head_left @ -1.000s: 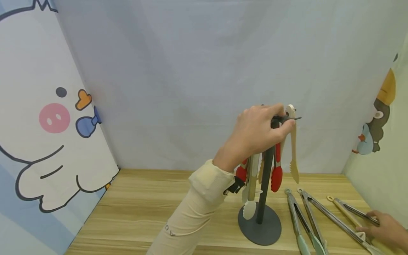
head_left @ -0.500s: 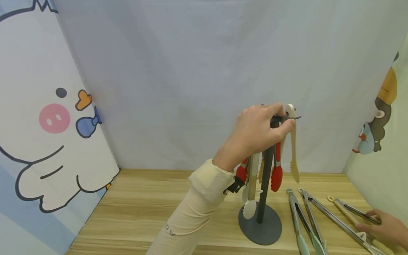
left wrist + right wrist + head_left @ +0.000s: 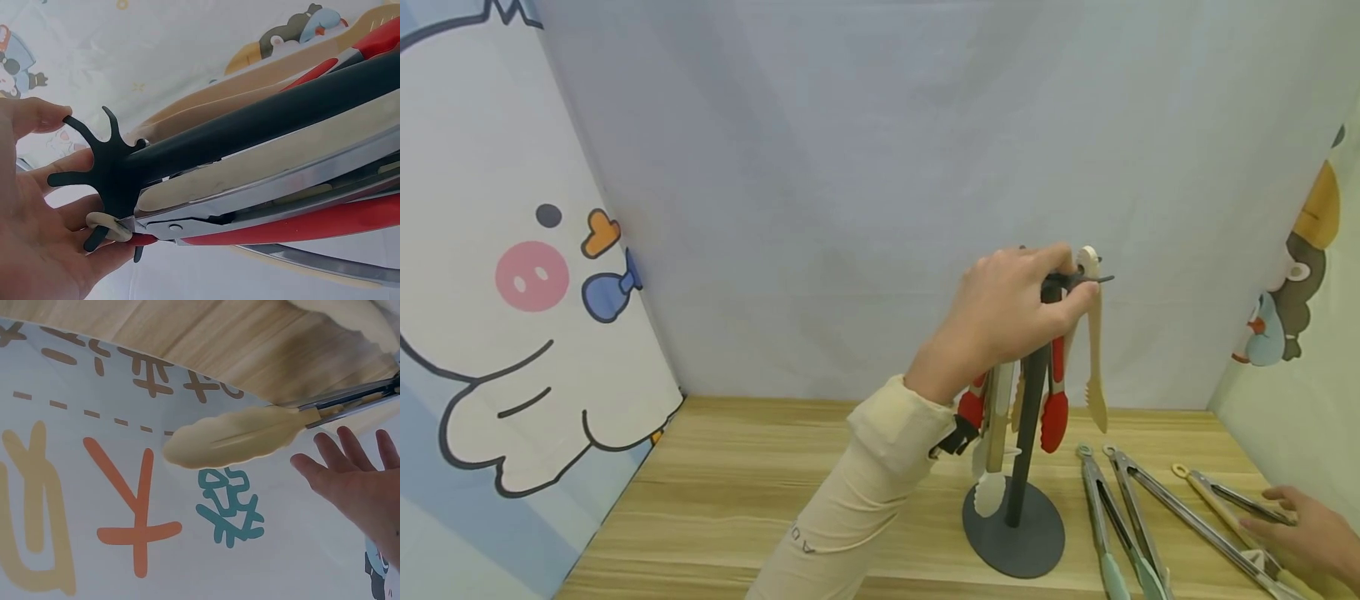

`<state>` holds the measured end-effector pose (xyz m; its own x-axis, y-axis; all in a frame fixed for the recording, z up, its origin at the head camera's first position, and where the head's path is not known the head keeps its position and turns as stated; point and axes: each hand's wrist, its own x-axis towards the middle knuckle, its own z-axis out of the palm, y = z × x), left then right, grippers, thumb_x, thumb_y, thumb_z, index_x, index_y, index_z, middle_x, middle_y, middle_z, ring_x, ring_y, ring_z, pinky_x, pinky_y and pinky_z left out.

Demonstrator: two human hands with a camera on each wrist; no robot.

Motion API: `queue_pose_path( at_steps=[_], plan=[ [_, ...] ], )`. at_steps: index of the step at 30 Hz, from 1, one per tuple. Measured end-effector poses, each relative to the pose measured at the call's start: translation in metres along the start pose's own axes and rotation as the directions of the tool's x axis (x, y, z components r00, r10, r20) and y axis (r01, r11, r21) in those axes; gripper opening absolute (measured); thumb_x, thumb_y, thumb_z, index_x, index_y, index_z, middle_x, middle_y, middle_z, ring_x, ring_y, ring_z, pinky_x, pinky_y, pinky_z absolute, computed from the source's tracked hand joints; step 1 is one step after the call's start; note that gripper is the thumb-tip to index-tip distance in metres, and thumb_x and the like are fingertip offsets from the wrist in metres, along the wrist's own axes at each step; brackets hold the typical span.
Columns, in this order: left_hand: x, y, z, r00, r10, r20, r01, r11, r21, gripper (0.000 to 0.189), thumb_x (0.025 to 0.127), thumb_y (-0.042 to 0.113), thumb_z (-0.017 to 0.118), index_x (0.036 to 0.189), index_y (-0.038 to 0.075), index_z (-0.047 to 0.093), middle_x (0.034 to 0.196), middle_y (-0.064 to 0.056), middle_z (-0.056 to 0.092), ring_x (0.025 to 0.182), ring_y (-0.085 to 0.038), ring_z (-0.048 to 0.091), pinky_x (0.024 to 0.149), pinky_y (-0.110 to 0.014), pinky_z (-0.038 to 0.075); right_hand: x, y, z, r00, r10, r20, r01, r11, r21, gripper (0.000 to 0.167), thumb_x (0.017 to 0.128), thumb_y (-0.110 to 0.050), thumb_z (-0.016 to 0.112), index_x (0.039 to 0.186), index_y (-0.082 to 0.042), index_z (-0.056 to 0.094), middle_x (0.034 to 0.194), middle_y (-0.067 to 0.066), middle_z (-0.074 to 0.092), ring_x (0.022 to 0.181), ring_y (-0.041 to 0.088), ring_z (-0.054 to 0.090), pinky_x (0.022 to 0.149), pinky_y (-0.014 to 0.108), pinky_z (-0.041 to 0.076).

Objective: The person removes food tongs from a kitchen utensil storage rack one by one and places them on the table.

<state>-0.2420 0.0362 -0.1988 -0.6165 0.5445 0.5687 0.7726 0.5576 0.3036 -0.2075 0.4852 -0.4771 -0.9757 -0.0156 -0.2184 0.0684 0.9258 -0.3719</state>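
Observation:
My left hand (image 3: 1007,308) holds the hooked top of a dark utensil stand (image 3: 1027,442); in the left wrist view the thumb touches one hook tip and the fingers lie behind the other hooks (image 3: 112,169). From the stand hang several tongs, among them red-tipped tongs (image 3: 1054,421), white-tipped tongs (image 3: 990,493) and wooden-looking tongs (image 3: 1096,400). At the right, my right hand (image 3: 1307,533) is over metal tongs with cream heads (image 3: 237,437). Its fingers are spread beside the metal arms in the right wrist view, apart from them there.
Green-tipped tongs (image 3: 1093,508) lie on the wooden table (image 3: 760,467) right of the stand's round base (image 3: 1041,546). Beside them lie long metal tongs (image 3: 1180,512), partly cut off by the frame. A grey backdrop and printed side panels surround the table.
The right hand's fingers have spread and lifted slightly at the cream-headed tongs. My left hand keeps its hold on the stand's top. The head view has shifted a little.

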Motion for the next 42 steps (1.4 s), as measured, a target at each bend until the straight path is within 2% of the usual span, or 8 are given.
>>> queue_pose_path(
  at_steps=[6,10,14,18,24,32,40,42],
  plan=[
    [-0.002,-0.001,0.001,1.0,0.012,-0.008,-0.012,0.999,-0.041,0.019,0.095,0.038,0.05,0.086,0.022,0.053,0.067,0.006,0.048,0.066,-0.01,0.041,0.055,-0.024,0.032,-0.005,-0.009,-0.006,0.991,-0.063,-0.117,0.061,0.998,-0.023,0.07,0.095,-0.042,0.052,0.114,0.024,0.04,0.109,0.049,0.045,0.094,0.064,0.046,0.066,0.059,0.046],
    [-0.003,-0.002,0.001,1.0,0.008,-0.008,-0.008,0.998,-0.069,0.019,0.095,0.039,0.051,0.09,0.022,0.057,0.071,0.006,0.05,0.073,-0.011,0.043,0.058,-0.024,0.033,-0.006,-0.016,-0.01,0.978,-0.055,-0.203,0.052,0.998,-0.02,0.067,0.094,-0.04,0.056,0.111,0.023,0.044,0.108,0.045,0.049,0.095,0.06,0.048,0.068,0.057,0.047],
    [-0.005,-0.002,0.002,0.999,-0.031,0.027,0.034,0.996,-0.083,0.028,0.096,0.043,0.05,0.108,0.021,0.063,0.098,0.007,0.06,0.09,-0.009,0.048,0.068,-0.023,0.039,-0.007,-0.023,-0.015,0.971,-0.026,-0.236,0.027,1.0,0.0,0.067,0.093,-0.042,0.057,0.111,0.022,0.045,0.107,0.042,0.051,0.092,0.058,0.049,0.068,0.056,0.046],
    [-0.006,-0.002,0.004,0.999,-0.041,0.025,0.043,0.994,-0.099,0.038,0.095,0.044,0.052,0.12,0.017,0.062,0.124,0.005,0.057,0.113,-0.01,0.046,0.086,-0.021,0.041,-0.008,-0.028,-0.019,0.964,-0.048,-0.26,0.05,0.999,0.001,0.064,0.094,-0.041,0.056,0.111,0.021,0.047,0.101,0.04,0.055,0.089,0.056,0.053,0.067,0.056,0.047],
    [-0.008,-0.007,0.006,1.0,0.012,-0.021,-0.014,0.994,-0.107,0.038,0.092,0.04,0.058,0.121,0.016,0.065,0.128,-0.001,0.053,0.12,-0.012,0.043,0.091,-0.02,0.04,-0.012,-0.043,-0.028,0.924,-0.094,-0.371,0.1,0.995,-0.003,0.054,0.092,-0.035,0.06,0.106,0.017,0.053,0.098,0.036,0.058,0.084,0.051,0.057,0.065,0.055,0.048],
    [-0.013,-0.013,0.003,0.993,0.112,-0.027,-0.114,0.991,-0.065,0.041,0.09,0.031,0.062,0.127,0.014,0.061,0.131,-0.004,0.048,0.12,-0.016,0.04,0.09,-0.022,0.039,-0.016,-0.068,-0.041,0.907,-0.093,-0.41,0.111,0.994,0.021,0.052,0.093,-0.034,0.059,0.11,0.015,0.053,0.1,0.036,0.057,0.088,0.053,0.056,0.065,0.055,0.046],
    [-0.017,-0.02,0.002,0.962,0.22,-0.16,-0.242,0.961,-0.134,0.039,0.087,0.02,0.066,0.124,0.008,0.061,0.13,-0.008,0.05,0.12,-0.019,0.042,0.087,-0.021,0.039,-0.019,-0.099,-0.05,0.868,-0.136,-0.478,0.183,0.982,0.053,0.046,0.092,-0.032,0.061,0.113,0.009,0.055,0.105,0.034,0.058,0.092,0.051,0.055,0.062,0.054,0.047],
    [-0.019,-0.021,0.0,0.958,0.22,-0.184,-0.248,0.958,-0.146,0.039,0.086,0.019,0.067,0.123,0.008,0.062,0.131,-0.008,0.05,0.122,-0.019,0.042,0.089,-0.021,0.039,-0.019,-0.107,-0.054,0.856,-0.152,-0.494,0.205,0.977,0.053,0.044,0.092,-0.031,0.062,0.113,0.007,0.056,0.105,0.032,0.059,0.089,0.037,0.059,0.063,0.049,0.048]
  ],
)
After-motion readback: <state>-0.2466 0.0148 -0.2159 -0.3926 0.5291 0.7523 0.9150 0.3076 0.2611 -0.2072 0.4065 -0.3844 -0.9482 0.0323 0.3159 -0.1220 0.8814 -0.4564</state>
